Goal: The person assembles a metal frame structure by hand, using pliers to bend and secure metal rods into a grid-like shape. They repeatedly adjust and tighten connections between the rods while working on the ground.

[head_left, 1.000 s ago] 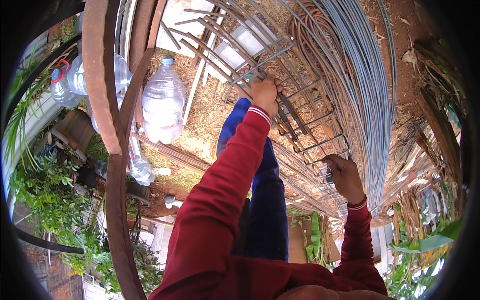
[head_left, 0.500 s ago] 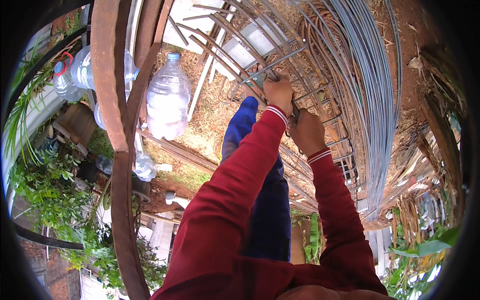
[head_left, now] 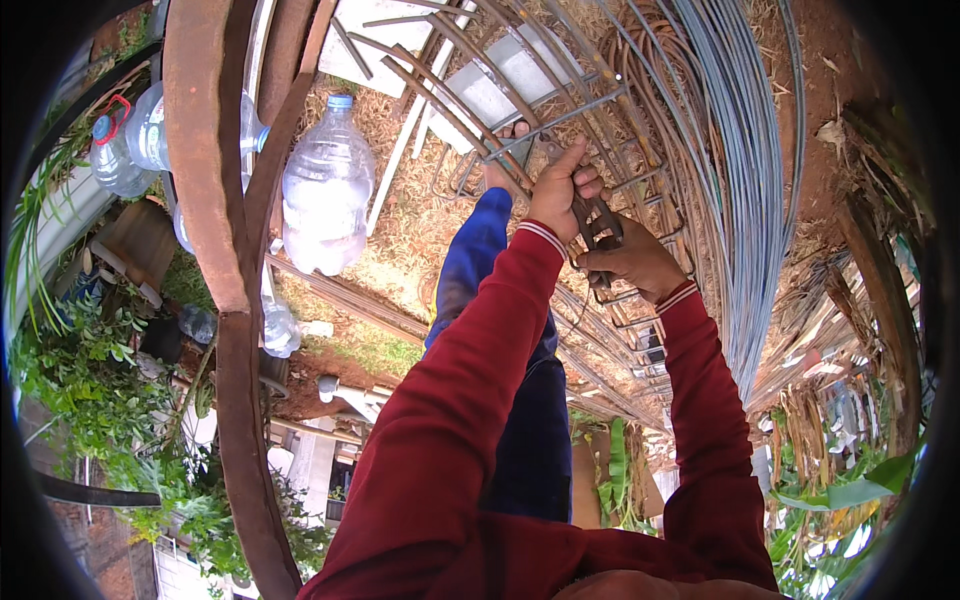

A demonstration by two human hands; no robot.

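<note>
Both of my hands are over a cage of rusty rebar [head_left: 500, 85] with bent stirrups. My left hand [head_left: 556, 200] is closed around a dark metal tool that looks like pincers [head_left: 599, 226], its thumb pointing up and away. To its right, my right hand [head_left: 645, 262] has its fingers closed about the same tool at its near side. A thin dark wire [head_left: 581, 312] curves down below these fingers; where it starts is hidden. My bare foot in a strap sandal [head_left: 515, 150] is beside the far stirrups.
Along the right runs a long bundle of grey steel rods [head_left: 745, 200], beside coiled rusty wire [head_left: 640, 60]. To the left stand a large clear bottle [head_left: 328, 190] and a curved rusty beam [head_left: 205, 150]. Pale boards [head_left: 515, 72] lie under the rebar. Dry grass covers the ground.
My hands have turned and drawn slightly closer to me, bringing the tool's dark head into sight between them. My left thumb has lifted, and my right hand has shifted right.
</note>
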